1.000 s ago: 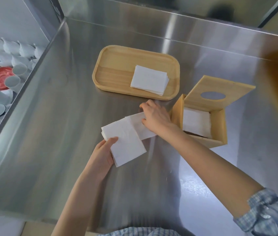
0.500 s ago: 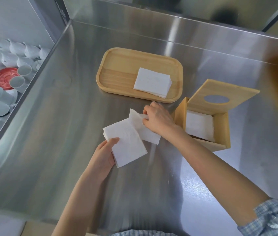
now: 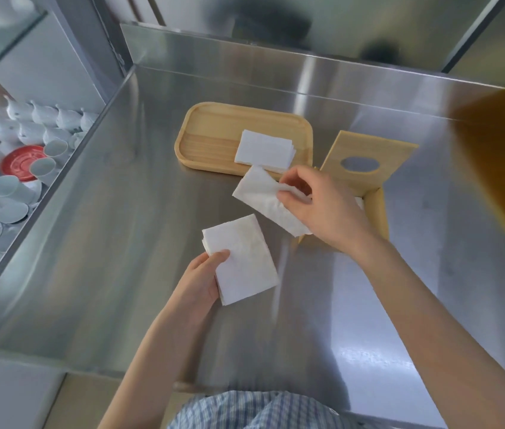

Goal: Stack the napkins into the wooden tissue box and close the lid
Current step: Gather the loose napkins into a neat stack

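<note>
White single napkin [image 3: 260, 196] is pinched in your right hand [image 3: 322, 209], its long axis slanting from upper left to lower right, just left of the wooden tissue box [image 3: 375, 209]. Your left hand [image 3: 201, 283] grips the napkin stack [image 3: 242, 258] near you, well short of the box's raised lid [image 3: 365, 150].

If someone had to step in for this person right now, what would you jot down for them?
Left hand: holds a small stack of white paper napkins above the steel counter.
Right hand: pinches one white napkin, lifted beside the open wooden tissue box.
Wooden tray: another napkin pile waits on it.
Done: some white paper shows inside the box.
Left: load the held and tray napkins, then lower the raised lid with the oval hole.
</note>
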